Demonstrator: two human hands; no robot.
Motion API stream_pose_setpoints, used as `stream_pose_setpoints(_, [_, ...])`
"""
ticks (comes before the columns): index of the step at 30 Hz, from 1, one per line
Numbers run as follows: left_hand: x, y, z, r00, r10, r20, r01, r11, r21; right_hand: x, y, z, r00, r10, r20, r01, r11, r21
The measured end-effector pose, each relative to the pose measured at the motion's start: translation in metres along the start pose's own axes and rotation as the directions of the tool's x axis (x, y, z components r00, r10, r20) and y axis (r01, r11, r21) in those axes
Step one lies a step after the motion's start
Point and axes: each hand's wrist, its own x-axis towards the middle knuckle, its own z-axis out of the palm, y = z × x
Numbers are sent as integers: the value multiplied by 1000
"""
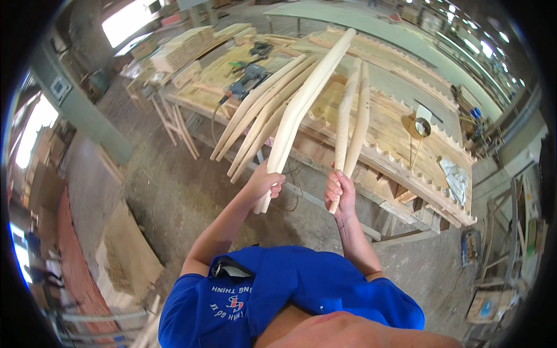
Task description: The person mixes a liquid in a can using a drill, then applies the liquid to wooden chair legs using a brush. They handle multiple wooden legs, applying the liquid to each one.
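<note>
My left hand (268,182) is closed round the lower ends of pale, smooth, bent wooden chair legs (297,110), seemingly two pressed side by side. They slant up and away over the workbench (386,145). Closed near the bottom of a second pair of slim, curved wooden legs (361,119) is my right hand (340,190). That pair touches low down and parts slightly toward the top. Left of my left hand, several similar bent legs (246,119) lie with their near ends jutting past the bench edge.
Scalloped wooden rails (406,184) run along the bench. A corded power tool (249,80) lies at its far left, a tape roll (420,127) and a crumpled white cloth (454,181) at its right. Stacked boards (183,49) stand at the back left, near a grey-green pillar (84,104).
</note>
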Motion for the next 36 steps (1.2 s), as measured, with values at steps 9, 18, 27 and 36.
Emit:
stream_pose_setpoints(9, [100, -1, -49, 958, 287, 28, -191, 556, 809, 66, 82, -18, 987, -21, -159, 4, 994, -110])
stream_pose_setpoints(18, [103, -61, -66, 937, 348, 15, -177, 439, 881, 73, 56, -54, 975, 1, -222, -85, 926, -367])
stream_pose_setpoints(27, [119, -58, -95, 987, 150, -57, -111, 896, 430, 67, 68, -41, 912, -47, -407, -124, 916, -382])
stream_pose_setpoints(36, [85, -56, -88, 974, -223, 38, 222, 975, 18, 59, 70, -52, 906, -92, -413, -113, 888, -445])
